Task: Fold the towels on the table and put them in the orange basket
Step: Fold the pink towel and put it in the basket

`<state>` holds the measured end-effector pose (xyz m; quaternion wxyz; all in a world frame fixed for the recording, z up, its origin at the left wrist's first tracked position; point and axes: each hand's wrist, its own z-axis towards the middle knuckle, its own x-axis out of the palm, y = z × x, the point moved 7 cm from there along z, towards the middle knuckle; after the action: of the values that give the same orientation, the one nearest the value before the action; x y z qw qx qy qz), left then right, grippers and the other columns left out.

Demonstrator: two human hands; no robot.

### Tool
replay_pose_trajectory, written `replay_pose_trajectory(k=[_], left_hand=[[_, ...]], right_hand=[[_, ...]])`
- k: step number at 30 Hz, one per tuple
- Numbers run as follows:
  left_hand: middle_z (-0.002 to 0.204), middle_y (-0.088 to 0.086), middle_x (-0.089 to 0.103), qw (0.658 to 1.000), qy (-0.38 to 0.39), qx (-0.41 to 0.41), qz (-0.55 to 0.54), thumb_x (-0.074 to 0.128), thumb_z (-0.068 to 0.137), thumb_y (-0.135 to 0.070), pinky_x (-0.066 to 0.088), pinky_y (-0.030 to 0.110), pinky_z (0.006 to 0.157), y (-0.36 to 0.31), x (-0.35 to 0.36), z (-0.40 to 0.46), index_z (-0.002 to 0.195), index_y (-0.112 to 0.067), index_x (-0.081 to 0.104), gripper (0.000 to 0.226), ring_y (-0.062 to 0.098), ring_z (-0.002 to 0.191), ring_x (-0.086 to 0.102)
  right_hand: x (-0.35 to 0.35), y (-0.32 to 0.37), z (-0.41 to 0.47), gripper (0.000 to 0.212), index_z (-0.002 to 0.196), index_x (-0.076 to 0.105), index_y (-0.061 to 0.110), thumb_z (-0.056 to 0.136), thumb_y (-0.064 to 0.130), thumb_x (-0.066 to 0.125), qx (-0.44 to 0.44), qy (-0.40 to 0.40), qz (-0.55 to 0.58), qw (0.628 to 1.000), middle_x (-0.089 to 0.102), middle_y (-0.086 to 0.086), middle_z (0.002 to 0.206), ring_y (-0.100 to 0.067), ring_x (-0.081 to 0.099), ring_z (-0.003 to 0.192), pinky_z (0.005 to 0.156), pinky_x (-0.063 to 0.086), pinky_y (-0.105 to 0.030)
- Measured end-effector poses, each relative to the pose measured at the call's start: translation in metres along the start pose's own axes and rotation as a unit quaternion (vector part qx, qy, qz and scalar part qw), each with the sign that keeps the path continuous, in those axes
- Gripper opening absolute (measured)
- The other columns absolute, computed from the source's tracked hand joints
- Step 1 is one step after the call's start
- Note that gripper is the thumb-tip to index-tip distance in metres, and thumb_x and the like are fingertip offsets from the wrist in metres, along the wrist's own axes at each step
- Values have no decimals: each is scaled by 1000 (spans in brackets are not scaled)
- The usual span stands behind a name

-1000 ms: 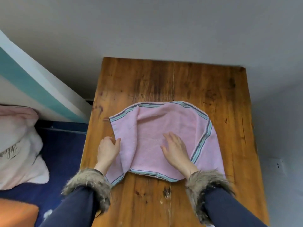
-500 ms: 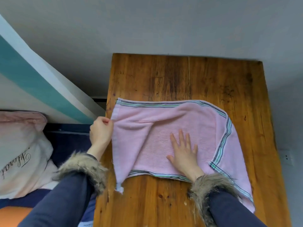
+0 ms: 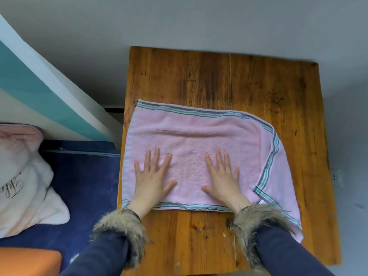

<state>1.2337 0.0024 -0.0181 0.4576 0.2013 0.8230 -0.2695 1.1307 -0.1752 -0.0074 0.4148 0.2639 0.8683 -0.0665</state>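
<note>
So there's 1 pink towel (image 3: 199,140) on the wooden table (image 3: 219,80), lying with its long axis running left to right across the tabletop, striped border along the far edge and the near edge. It's folded over on itself: the right end has a flap where the striped hem runs diagonally from the far right corner down toward the near edge, and a lower layer sticks out past it toward the table's right side. The left edge of the towel sits right at the table's left edge.

2 hands in view, both flat on the towel. The left hand (image 3: 152,180) is palm down on the left part of the near half, fingers straight and spread, pointing away from the person. The right hand (image 3: 223,178) is the same deal a bit right of center, fingers straight and slightly fanned. Neither one is gripping or pinching anything, just pressing flat on the cloth. Both wrists have furry cuffs on dark blue sleeves.

Off the table on the left, at the bottom corner, there's 1 orange thing (image 3: 27,261), only partly in frame, so I can't say for sure it's the basket. Also 1 white and pink pillow (image 3: 22,176) on a blue surface (image 3: 83,186).
</note>
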Motion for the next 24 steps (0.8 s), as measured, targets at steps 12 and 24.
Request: replay_pose_trajectory(k=[12,24], left_hand=[[158,8,-9,996,7,-85,-30,51,92,-31,5,58,113,-23,-8,-21,149,-26,9,72,31,144,-11],[156,12,14,994,-16,18,-111,45,95,-16,13,42,117,-200,34,-51,143,-14,32,50,30,146,3]], right_hand=[[-10,-30,-39,55,146,22,23,95,28,42,-30,-100,71,992,5,0,159,-16,0,146,116,4,-45],[-12,-197,-92,31,122,57,10,92,14,50,50,-196,125,971,60,-10,115,-29,54,107,77,39,-36]])
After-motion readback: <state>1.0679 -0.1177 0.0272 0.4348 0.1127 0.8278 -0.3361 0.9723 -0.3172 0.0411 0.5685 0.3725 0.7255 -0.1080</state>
